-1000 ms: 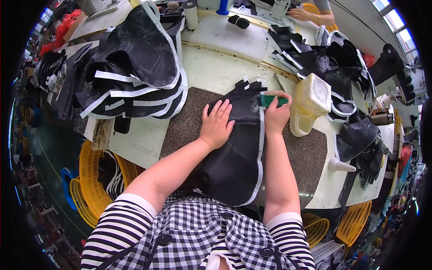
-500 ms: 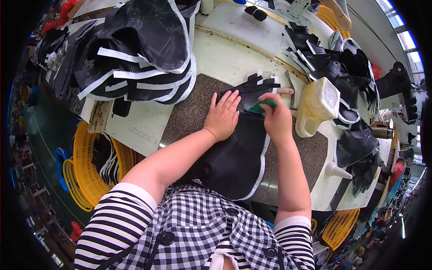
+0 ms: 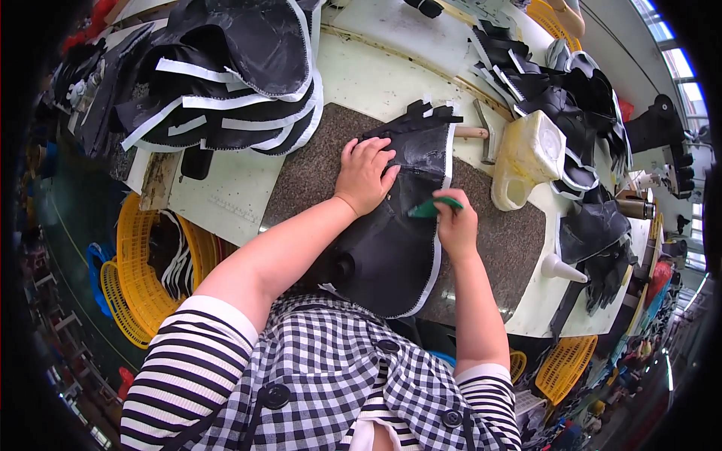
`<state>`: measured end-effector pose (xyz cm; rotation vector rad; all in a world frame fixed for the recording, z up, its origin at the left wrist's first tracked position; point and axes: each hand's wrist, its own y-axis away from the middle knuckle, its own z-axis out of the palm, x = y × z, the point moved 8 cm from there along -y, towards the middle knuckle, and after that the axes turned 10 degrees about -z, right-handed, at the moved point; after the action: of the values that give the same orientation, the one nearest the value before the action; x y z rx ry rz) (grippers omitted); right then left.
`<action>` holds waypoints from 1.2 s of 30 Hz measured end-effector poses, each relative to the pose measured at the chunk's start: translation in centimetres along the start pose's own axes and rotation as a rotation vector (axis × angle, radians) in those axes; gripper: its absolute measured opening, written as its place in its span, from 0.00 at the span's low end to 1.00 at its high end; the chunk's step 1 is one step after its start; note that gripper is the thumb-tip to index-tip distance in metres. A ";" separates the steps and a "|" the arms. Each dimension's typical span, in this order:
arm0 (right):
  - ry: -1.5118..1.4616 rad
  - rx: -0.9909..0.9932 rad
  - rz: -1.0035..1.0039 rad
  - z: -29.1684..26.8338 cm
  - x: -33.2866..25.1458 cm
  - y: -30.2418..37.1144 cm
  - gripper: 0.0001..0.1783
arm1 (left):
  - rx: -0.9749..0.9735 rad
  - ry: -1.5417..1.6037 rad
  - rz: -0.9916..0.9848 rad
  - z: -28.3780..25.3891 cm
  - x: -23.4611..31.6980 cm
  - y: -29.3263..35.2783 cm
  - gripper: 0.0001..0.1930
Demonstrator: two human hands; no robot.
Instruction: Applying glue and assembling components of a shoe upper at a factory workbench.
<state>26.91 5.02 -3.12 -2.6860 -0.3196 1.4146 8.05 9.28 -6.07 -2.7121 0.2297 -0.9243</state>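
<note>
A black leather-like piece with a white edge strip lies on a speckled stone slab, its near end reaching my apron. My left hand rests open on its upper left part, fingers slightly bent. In my right hand is a flat green scraper, pinched between thumb and fingers. The scraper's tip is over the middle of the piece, near its right edge; whether it touches the surface is hard to tell. Black strips fan out at the far end, beside a wooden-handled hammer.
A yellowed plastic container stands right of the hammer. Stacked black pieces with white edges cover the far left; more black pieces lie at right. A white cone-shaped nozzle and yellow baskets are nearer me.
My right hand has drawn the green scraper toward me and slightly left, away from the far strips. My left hand has shifted slightly left, fingers more bent. The whole view has shifted slightly.
</note>
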 end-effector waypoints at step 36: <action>-0.082 0.583 0.057 -3.0 0.5 0.3 0.07 | 0.003 -0.094 0.029 0.7 0.5 -0.2 0.14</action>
<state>29.69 4.87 -1.86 -2.1801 0.1498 1.3674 8.89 9.49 -6.19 -2.7333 0.2480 -0.7857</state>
